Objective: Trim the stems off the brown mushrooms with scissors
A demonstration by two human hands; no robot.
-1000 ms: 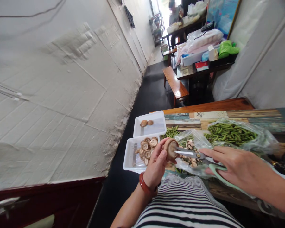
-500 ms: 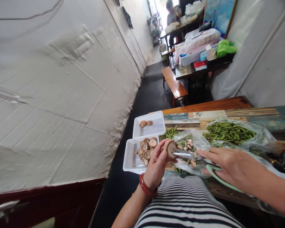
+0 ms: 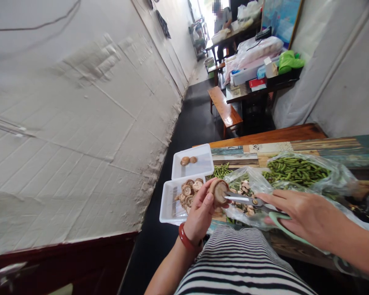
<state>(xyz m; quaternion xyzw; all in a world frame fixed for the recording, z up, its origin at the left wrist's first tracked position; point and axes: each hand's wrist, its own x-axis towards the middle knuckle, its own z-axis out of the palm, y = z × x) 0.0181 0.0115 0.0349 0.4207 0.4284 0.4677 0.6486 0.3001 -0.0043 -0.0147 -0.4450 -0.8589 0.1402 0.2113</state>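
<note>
A brown mushroom (image 3: 219, 192) is pinched in my left hand (image 3: 201, 211), its pale underside turned to the right. My right hand (image 3: 304, 215) grips green-handled scissors (image 3: 249, 200), whose blade tips touch the middle of that underside. Left of my left hand, a white tray (image 3: 166, 207) holds several mushrooms (image 3: 189, 190) with their undersides showing. Beyond it, a second white tray (image 3: 206, 162) has two mushrooms (image 3: 188, 160) lying cap up. Under the scissors lies a clear plastic bag (image 3: 260, 180) with cut mushroom stems (image 3: 246, 188) in it.
Green bean pods (image 3: 297, 170) fill a plastic bag on the patterned table (image 3: 273, 147), with more pods (image 3: 222, 169) beside the trays. A wooden bench (image 3: 224, 106) and a loaded table (image 3: 233, 98) stand farther off. A person (image 3: 223, 20) is at the far end. A white wall (image 3: 80, 123) rises at left.
My left hand and the mushroom have shifted slightly left, and the mushroom's underside has turned a little more into view. The scissor tips stay at its middle.
</note>
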